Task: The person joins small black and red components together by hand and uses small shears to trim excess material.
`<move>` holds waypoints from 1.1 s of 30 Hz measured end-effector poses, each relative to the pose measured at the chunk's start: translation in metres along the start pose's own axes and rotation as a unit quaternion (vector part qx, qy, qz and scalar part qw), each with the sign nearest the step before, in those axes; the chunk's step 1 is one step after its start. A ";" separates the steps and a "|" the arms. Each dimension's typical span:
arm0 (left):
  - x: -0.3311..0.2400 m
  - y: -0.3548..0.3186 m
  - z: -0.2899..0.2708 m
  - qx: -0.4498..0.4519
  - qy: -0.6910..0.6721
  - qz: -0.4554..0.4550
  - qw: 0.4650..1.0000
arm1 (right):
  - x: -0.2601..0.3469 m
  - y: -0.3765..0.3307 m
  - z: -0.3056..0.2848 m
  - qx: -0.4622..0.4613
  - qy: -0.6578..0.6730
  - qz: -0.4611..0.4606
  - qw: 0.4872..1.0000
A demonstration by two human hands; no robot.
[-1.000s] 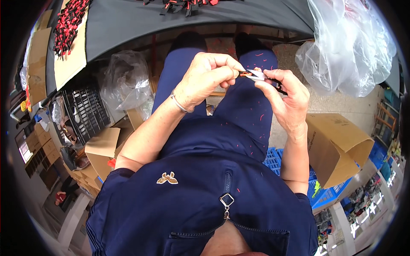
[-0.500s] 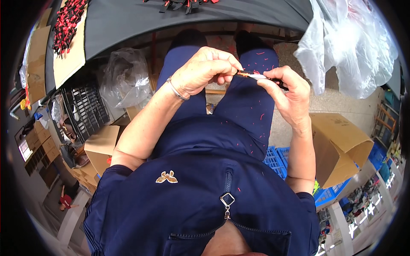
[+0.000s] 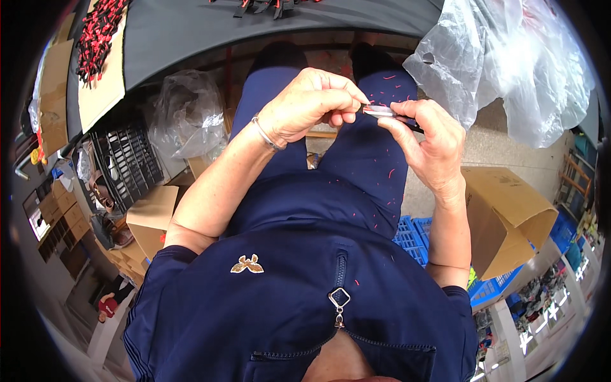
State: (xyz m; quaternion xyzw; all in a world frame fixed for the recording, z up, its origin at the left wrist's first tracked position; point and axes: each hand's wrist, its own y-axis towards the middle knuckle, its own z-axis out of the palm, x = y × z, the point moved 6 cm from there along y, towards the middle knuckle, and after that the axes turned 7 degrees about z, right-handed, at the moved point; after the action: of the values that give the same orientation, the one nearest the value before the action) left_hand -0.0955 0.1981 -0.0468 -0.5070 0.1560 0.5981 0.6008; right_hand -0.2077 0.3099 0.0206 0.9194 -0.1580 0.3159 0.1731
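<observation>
Over my lap, my left hand [image 3: 315, 105] is closed, thumb and forefinger pinching a tiny black-and-red piece [image 3: 365, 107] that is mostly hidden by the fingertips. Close beside it, my right hand [image 3: 433, 143] grips small thread snips [image 3: 380, 111] with silvery blades and a dark handle. The blades point left, right at the pinched piece; whether they touch it I cannot tell. Short red thread ends [image 3: 391, 172] lie scattered over my dark blue trousers [image 3: 366, 153].
The dark-covered table [image 3: 191, 32] lies ahead. A heap of black-and-red pieces [image 3: 102, 41] rests on cardboard [image 3: 102, 108]; more pieces [image 3: 273, 6] lie farther along. Clear plastic bags [image 3: 509, 83] hang at right. A cardboard box [image 3: 509, 219], blue crates [image 3: 410, 239] and a black crate [image 3: 127, 159] flank me.
My right hand has shifted slightly with the snips, and the red-orange threads at the blades show less. The plastic at right has spread leftward. A person in the left background has changed position.
</observation>
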 end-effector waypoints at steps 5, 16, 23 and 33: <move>0.009 0.000 -0.003 -0.016 -0.029 -0.008 0.999 | -0.011 -0.004 0.006 0.000 0.042 0.034 0.999; 0.012 0.003 -0.003 -0.039 -0.052 0.005 0.998 | -0.009 -0.005 0.007 -0.018 0.024 0.017 0.999; 0.015 0.001 0.000 -0.040 -0.042 -0.011 0.998 | -0.011 -0.005 0.006 -0.023 0.004 0.006 1.000; 0.028 -0.015 0.007 -0.023 -0.177 -0.030 0.984 | -0.039 -0.031 0.056 0.107 0.567 0.393 0.716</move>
State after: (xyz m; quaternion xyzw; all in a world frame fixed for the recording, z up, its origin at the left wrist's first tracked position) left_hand -0.0785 0.2224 -0.0598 -0.4117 0.0179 0.6632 0.6247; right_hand -0.1949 0.3205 -0.0524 0.4355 -0.3427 0.8323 -0.0094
